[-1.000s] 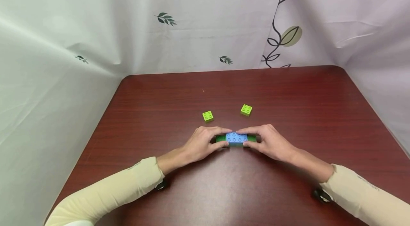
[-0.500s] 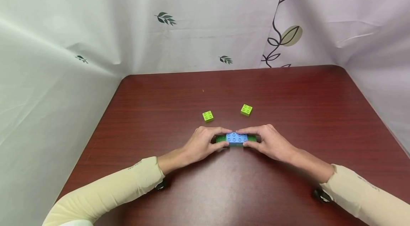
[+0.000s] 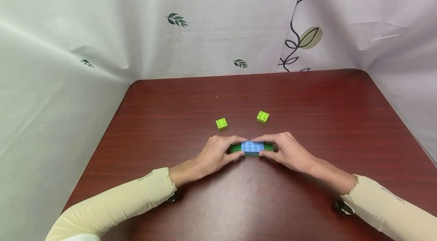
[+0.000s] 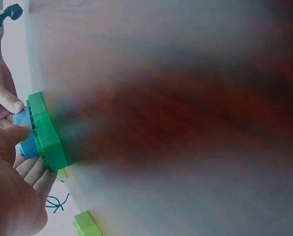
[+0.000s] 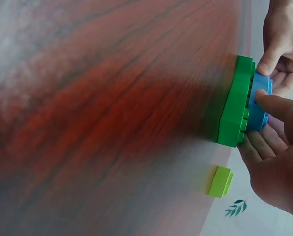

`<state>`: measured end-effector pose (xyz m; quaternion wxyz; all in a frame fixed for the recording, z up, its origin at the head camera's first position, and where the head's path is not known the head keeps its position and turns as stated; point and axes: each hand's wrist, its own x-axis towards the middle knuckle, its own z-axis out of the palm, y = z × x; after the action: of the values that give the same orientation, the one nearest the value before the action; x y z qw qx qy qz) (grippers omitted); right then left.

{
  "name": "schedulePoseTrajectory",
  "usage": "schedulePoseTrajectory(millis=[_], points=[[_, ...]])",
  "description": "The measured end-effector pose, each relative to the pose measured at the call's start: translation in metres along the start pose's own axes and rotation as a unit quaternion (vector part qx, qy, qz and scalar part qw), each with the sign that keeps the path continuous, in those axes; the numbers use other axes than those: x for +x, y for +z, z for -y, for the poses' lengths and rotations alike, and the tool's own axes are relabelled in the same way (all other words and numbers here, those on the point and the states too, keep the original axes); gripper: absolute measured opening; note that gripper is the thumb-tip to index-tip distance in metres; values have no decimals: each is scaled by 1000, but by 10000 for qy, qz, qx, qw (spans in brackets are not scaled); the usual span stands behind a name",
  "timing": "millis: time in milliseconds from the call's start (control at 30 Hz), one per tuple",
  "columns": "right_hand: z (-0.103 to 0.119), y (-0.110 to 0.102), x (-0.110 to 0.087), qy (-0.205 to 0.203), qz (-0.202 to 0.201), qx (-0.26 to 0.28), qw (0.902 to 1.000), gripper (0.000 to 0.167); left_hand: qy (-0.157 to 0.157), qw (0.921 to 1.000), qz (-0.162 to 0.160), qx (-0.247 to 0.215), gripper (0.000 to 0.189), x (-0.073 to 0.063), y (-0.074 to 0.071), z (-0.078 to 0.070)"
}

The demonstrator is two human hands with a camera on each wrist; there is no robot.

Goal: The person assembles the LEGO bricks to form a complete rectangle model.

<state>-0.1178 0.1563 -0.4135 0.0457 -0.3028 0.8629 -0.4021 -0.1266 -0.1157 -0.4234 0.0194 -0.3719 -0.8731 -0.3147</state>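
A blue brick (image 3: 252,146) with studs on top sits across the middle of a longer green base on the table. The base looks like two green bricks end to end, a left one (image 3: 235,148) and a right one (image 3: 268,147). My left hand (image 3: 214,153) pinches the blue brick's left end between thumb and fingers. At the other end, my right hand (image 3: 291,150) grips it the same way. In the left wrist view a seam shows between the green bricks (image 4: 49,140). The right wrist view has both thumbs against the blue brick (image 5: 257,110).
Two small lime-green bricks lie beyond the hands, a left one (image 3: 221,123) and a right one (image 3: 263,117). The dark red wooden table (image 3: 170,108) has rounded far corners. White cloth (image 3: 211,36) with leaf prints hangs behind it and along both sides.
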Motion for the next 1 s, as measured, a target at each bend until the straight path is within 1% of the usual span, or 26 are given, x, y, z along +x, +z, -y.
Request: schedulePoseTrajectory(millis=[233, 467, 600, 800, 1000], points=[[1, 0, 1, 33, 2, -54, 10000, 44, 165, 9998, -57, 131, 35, 1, 1, 1], [0, -2, 1, 194, 139, -49, 9997, 51, 201, 9994, -31, 297, 36, 2, 2, 2], [-2, -6, -1, 265, 156, 88, 9995, 54, 155, 9992, -7, 363, 37, 2, 0, 1], [-4, -10, -4, 291, 73, 232, 9993, 49, 121, 9994, 20, 327, 38, 2, -2, 2], [-4, -10, -5, 307, 51, 228, 9993, 48, 209, 9994, 24, 257, 47, 1, -5, 3]])
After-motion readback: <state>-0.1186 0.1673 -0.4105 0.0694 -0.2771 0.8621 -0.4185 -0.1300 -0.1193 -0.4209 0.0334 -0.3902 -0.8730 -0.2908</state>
